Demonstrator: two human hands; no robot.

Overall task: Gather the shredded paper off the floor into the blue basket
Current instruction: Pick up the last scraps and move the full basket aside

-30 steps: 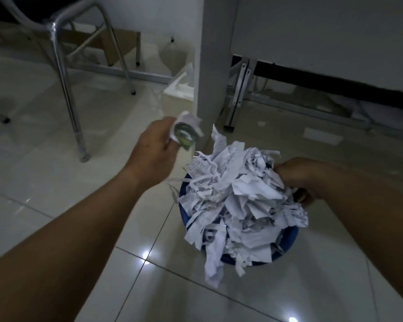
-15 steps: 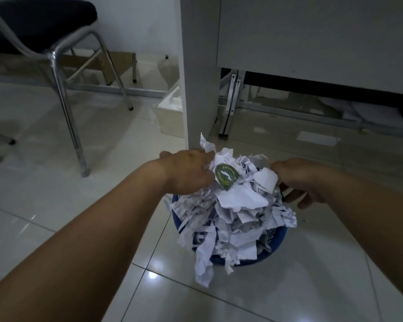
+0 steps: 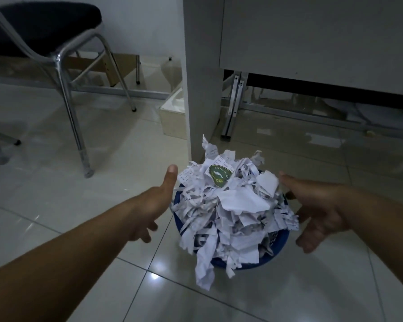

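The blue basket (image 3: pixel 275 252) stands on the tiled floor, heaped high with white shredded paper (image 3: pixel 228 205) that spills over its rim. A scrap with a green round emblem (image 3: pixel 219 176) lies on top of the heap. My left hand (image 3: pixel 154 203) hovers just left of the basket, thumb pointing up and fingers spread downward, holding nothing. On the other side, my right hand (image 3: pixel 319 210) is beside the pile with loose fingers, its thumb close to a white scrap; it grips nothing.
A white desk leg panel (image 3: pixel 200 89) rises right behind the basket. A metal-framed chair (image 3: pixel 75 108) with a dark seat stands at the left. A pale box (image 3: pixel 172 119) sits beside the panel. Metal frame bars (image 3: pixel 233 105) run under the desk.
My left hand carried the emblem scrap onto the heap, let it go and drew back to the left, opening. My right hand moved off the pile to the basket's right side.
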